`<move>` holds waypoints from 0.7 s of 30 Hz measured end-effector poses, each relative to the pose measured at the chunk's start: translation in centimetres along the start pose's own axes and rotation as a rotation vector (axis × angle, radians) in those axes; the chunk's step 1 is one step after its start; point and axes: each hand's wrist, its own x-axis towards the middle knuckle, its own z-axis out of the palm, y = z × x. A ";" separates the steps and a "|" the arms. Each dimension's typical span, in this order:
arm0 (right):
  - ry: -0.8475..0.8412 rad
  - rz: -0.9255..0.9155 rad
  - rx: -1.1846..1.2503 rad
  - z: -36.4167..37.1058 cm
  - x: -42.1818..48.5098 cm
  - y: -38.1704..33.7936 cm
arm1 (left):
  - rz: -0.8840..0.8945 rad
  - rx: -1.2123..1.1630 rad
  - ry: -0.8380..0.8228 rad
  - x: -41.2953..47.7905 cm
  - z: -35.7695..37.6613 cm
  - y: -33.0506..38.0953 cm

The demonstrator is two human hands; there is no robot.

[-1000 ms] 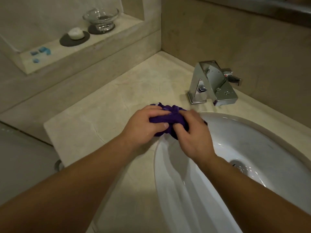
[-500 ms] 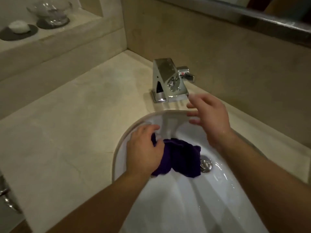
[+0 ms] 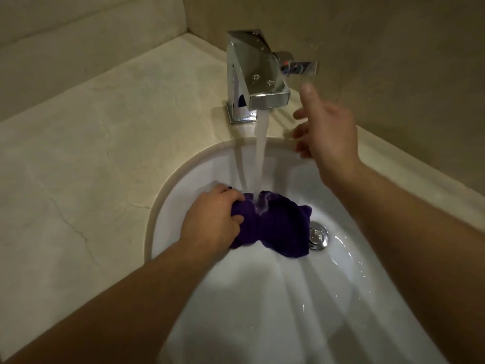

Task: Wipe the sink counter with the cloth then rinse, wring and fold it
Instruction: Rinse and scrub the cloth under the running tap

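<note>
Rinsing cloth (image 3: 273,224) under tap (image 3: 256,74).
Left hand (image 3: 210,222) grips its left end; open right hand (image 3: 328,127) hovers near lever (image 3: 299,67).

Purple cloth (image 3: 275,227): bunched, wet, low in the white basin (image 3: 262,298), just left of the drain plug (image 3: 318,235). Tap stream (image 3: 261,153) hits its far edge. Left hand (image 3: 212,222) grips its left end. Beige marble sink counter (image 3: 91,153): wraps the basin on the left and far sides.

Chrome faucet (image 3: 256,74) and nearby fixtures.
Lever handle (image 3: 301,67) projects from the faucet's right side; water stream (image 3: 261,153) falls from its spout; drain stopper (image 3: 318,235) sits in front, rightward; beige wall (image 3: 393,35) behind.
</note>
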 end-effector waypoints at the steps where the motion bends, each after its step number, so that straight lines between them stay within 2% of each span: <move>1: 0.026 -0.051 -0.044 -0.1 -1.2 1.8 | -0.022 -0.032 0.027 0.2 0.1 0.1; 3: 0.005 -0.034 -0.210 -0.3 -4.1 6.6 | -0.065 -0.096 0.071 0.3 0.3 0.2; 6: -0.162 0.139 -0.516 -0.3 -8.2 12.7 | -0.092 -0.182 0.131 0.3 0.3 0.5; 8: -0.195 0.112 -0.623 -0.1 -9.6 14.9 | -0.105 -0.258 0.165 0.2 0.3 0.7; 12: -0.118 0.056 -0.377 0.4 -9.0 15.0 | -0.128 -0.388 0.196 -0.1 0.0 1.1; 16: -0.023 0.013 -0.166 -0.3 -6.9 11.4 | -0.108 -0.493 0.346 -0.4 -1.0 1.3; 21: -0.137 0.066 -0.087 0.8 -4.4 9.7 | -0.143 -0.505 0.488 0.6 -1.3 1.6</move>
